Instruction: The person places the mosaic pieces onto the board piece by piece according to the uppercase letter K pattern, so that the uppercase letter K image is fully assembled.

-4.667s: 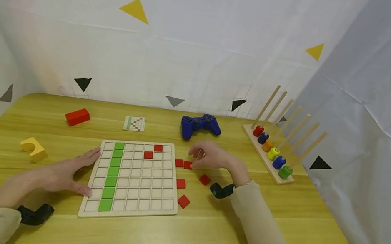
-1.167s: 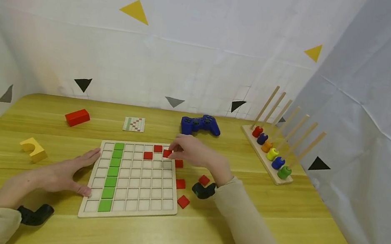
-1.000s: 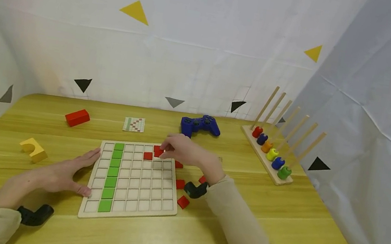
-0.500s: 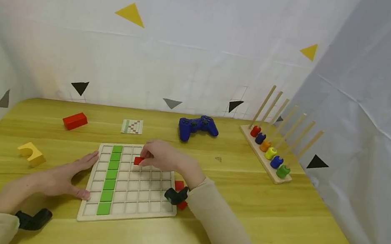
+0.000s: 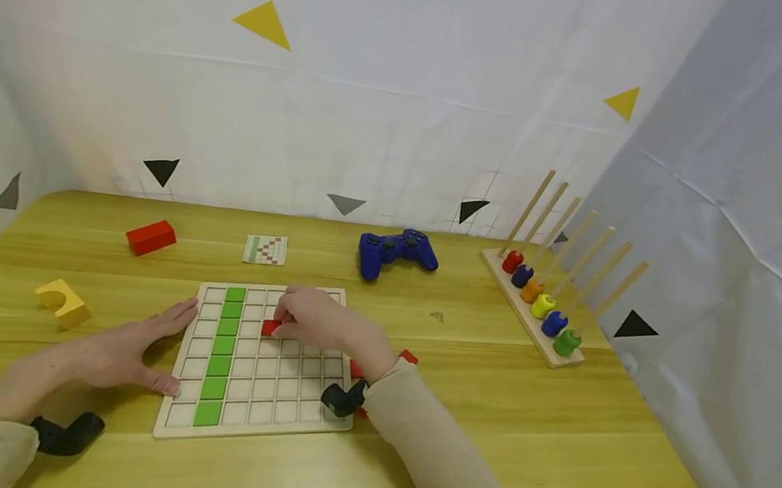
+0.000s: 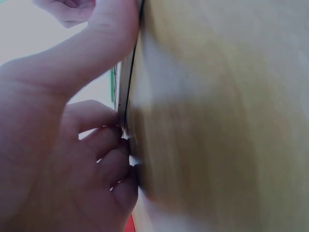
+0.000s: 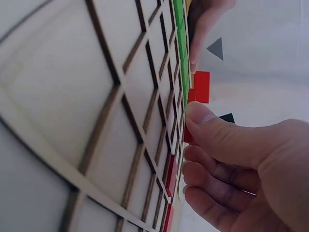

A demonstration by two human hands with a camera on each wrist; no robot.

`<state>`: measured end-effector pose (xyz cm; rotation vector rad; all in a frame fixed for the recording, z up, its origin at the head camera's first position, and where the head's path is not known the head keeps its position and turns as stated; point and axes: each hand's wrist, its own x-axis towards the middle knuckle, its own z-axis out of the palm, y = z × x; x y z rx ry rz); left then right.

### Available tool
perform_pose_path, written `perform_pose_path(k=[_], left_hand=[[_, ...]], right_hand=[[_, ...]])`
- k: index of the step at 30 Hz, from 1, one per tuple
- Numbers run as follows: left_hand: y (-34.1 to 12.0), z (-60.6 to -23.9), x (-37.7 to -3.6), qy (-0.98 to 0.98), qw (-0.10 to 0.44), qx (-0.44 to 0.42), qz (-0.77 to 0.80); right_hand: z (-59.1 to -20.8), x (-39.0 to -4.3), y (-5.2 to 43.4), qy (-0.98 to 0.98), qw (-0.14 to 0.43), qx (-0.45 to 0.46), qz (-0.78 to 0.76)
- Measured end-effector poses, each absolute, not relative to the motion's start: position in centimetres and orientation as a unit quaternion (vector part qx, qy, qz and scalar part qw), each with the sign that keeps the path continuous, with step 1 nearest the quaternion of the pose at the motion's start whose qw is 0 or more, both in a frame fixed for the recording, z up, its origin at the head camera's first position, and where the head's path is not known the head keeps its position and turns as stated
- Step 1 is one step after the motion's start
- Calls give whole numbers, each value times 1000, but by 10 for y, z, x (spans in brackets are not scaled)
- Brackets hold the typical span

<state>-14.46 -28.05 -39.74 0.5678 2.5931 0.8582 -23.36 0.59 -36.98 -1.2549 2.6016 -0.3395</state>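
A person's right hand (image 5: pixel 311 318) pinches a red tile (image 5: pixel 270 328) between thumb and fingertips and holds it at the grid board (image 5: pixel 259 418), over a cell in the upper middle of the grid, a couple of columns to the right of the green column (image 5: pixel 220 353). The right wrist view shows the red tile at the thumb tip, close against the board's surface (whether it is fully seated in its cell cannot be told). The left hand (image 5: pixel 117 351) lies flat with straight, relaxed fingers on the tabletop (image 5: pixel 559 438), its fingertips touching the board's left edge and holding nothing. More loose red tiles (image 5: pixel 408 356) lie just beside the board's right edge, partly hidden by the right sleeve. Farther back on the tabletop sit a red block (image 5: pixel 151 236), a yellow arch block (image 5: pixel 62 302), a small pattern card (image 5: pixel 265 250) and a blue game controller (image 5: pixel 397 251). At the right stands a wooden peg rack (image 5: pixel 539 317) with coloured rings at the foot of its pegs.
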Motion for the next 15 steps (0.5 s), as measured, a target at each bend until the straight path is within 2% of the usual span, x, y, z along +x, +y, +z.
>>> perform_pose_path(k=[15], left_hand=[[-282, -399, -144, 914, 158, 210, 308]], right_hand=[[-378, -232, 3, 900, 103, -412, -94]])
